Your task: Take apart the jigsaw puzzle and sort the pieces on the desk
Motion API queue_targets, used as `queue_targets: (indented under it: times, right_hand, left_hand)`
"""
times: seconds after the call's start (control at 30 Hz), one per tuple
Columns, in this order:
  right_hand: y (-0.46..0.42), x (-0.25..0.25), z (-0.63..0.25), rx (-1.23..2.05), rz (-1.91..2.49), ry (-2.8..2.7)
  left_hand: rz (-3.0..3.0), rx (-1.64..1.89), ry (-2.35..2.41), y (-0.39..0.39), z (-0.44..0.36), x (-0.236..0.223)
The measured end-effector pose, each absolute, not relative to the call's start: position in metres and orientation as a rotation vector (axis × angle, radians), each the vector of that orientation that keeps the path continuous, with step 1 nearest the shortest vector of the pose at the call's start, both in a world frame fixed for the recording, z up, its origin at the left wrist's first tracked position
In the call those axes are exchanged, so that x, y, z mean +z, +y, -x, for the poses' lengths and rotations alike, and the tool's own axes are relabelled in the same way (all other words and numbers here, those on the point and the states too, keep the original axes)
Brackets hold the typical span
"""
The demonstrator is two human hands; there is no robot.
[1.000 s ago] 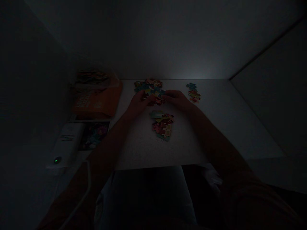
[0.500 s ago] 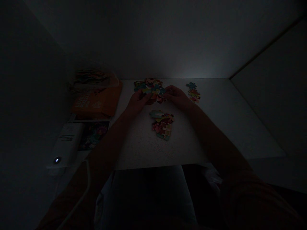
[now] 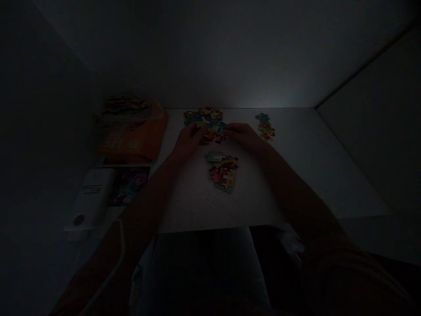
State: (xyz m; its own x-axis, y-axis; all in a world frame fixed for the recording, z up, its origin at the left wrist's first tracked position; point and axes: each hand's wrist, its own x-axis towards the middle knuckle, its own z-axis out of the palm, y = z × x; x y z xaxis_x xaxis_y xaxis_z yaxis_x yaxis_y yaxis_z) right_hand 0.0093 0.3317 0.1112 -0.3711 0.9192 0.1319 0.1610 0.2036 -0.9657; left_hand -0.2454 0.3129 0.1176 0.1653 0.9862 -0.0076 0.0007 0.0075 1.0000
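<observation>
In dim light, jigsaw puzzle pieces lie in a colourful heap toward the back of the white table. My left hand is at the heap's near left, thumb and fingers closed on puzzle pieces that stretch toward the other hand. From the right, my right hand pinches the edge of the same pieces, its fingertips pressed together. Darkness hides how the held pieces fit one another. Nearer to me, between my forearms, sits a cluster of joined or overlapping pieces.
A small group of puzzle pieces lies at the back right. On the left are an orange puzzle box, a dark floral picture and a white device. A wall backs the white table.
My right hand has lowered slightly, with its fingers flatter and closer together. My left hand stays nearly in place. The light on the white device has gone dark.
</observation>
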Motion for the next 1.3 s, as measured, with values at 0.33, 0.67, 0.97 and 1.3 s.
queue_targets:
  times: [0.33,0.67,0.97,1.3]
  right_hand:
    - [0.339,0.112,-0.021,1.082,1.111,-1.594]
    - [0.339,0.129,-0.147,0.485,1.616,-1.486]
    - [0.313,0.114,-0.094,0.356,1.471,-1.610]
    - [0.304,0.131,-0.044,0.623,1.157,-1.825]
  left_hand:
    - [-1.410,1.331,1.251,0.316,0.261,0.116]
    - [-1.401,1.335,1.186,0.323,0.257,0.105]
    - [-1.536,1.274,1.091,0.314,0.249,0.107]
    - [-1.644,1.217,1.078,0.306,0.246,0.108]
